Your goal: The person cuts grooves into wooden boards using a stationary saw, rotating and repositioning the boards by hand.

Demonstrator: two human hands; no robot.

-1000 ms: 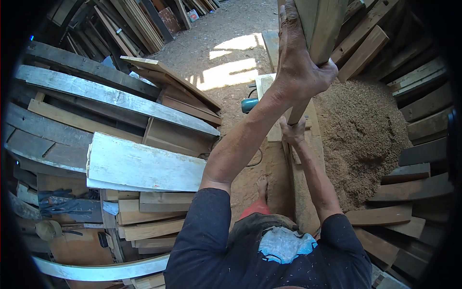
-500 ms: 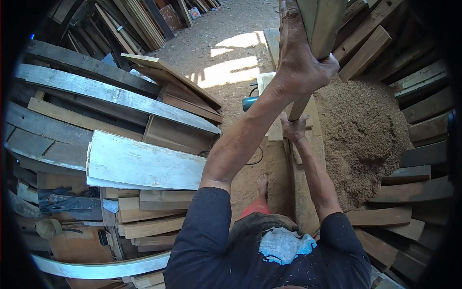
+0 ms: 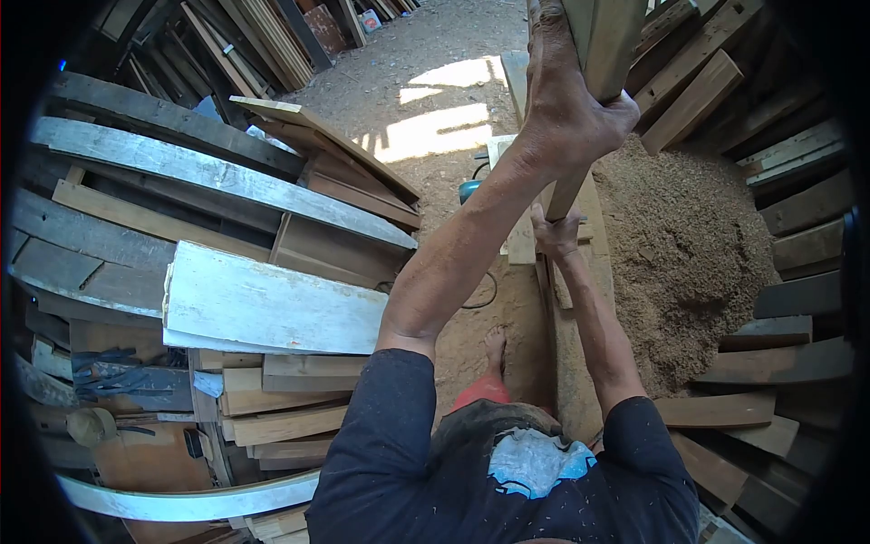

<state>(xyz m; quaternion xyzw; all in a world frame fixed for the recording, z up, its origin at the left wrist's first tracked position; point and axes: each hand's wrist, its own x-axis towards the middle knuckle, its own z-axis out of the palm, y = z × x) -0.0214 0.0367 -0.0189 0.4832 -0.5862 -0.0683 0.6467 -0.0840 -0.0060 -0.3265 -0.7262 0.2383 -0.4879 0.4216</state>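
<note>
A long squared wooden beam (image 3: 609, 56) rises steeply in front of me, its upper end cut off by the top of the view. My left hand (image 3: 575, 113) is high up, closed around the beam, fingers along its left side and thumb by its right edge. Lower down, my right hand (image 3: 556, 234) grips the same beam (image 3: 567, 192) near its lower part. Beneath lies a long narrow wooden bench or plank (image 3: 580, 363). Partly behind my left forearm shows a teal power tool (image 3: 468, 190), its kind unclear.
A large heap of sawdust (image 3: 684, 236) lies to the right, with stacked timber (image 3: 770, 363) beyond it. White-painted boards (image 3: 272, 304) and piled planks (image 3: 290, 403) crowd the left side. A dark cable (image 3: 494, 292) loops on the dirt floor near my bare foot (image 3: 495, 344).
Both hands stay on the beam. My left forearm has shifted slightly and covers more of the teal tool; my right hand has moved a touch to the right.
</note>
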